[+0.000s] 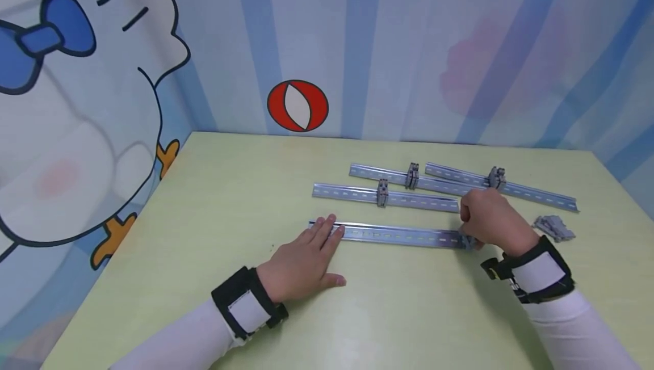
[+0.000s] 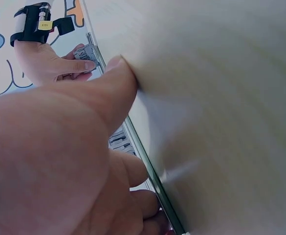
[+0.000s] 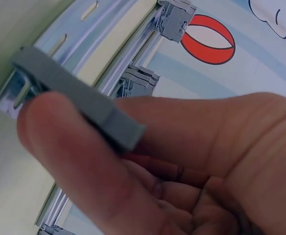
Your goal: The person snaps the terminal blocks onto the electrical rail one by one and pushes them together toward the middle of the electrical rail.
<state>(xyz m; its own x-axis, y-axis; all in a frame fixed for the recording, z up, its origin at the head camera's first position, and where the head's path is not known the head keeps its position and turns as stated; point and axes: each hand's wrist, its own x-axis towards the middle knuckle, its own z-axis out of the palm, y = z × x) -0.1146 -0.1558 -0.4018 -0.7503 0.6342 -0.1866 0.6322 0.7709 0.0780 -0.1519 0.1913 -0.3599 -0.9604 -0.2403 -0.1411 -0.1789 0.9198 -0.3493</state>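
Left hand: flat on the worktop with fingers spread and straight, fingertips pressing the left end of the nearest rail; it grips nothing
Right hand: your thumb and fingers pinch a small grey terminal block at the right end of that same rail
Where the block sits: at the rail's right end, touching the metal; I cannot tell whether it is hooked on yet
Risk, block: if you press it while it sits askew, it could catch on one lip only and pop off, I judge
Risk, rail: only flat fingertips hold the rail, so a sideways push from your right hand could slide it along the worktop
Risk, neighbours: the three farther rails lie near your right hand, and a slip could nudge them or the blocks already clipped on them
Loose blocks: a small pile lies just right of your right wrist, where a sweep of your sleeve could scatter it
Head view alone: the whole layout, both hands, all four rails
Right wrist view alone: the pinch itself and the rail's slots, hidden from above by your knuckles
Left wrist view alone: your thumb flat on the worktop, with the rail edge running away towards the other hand
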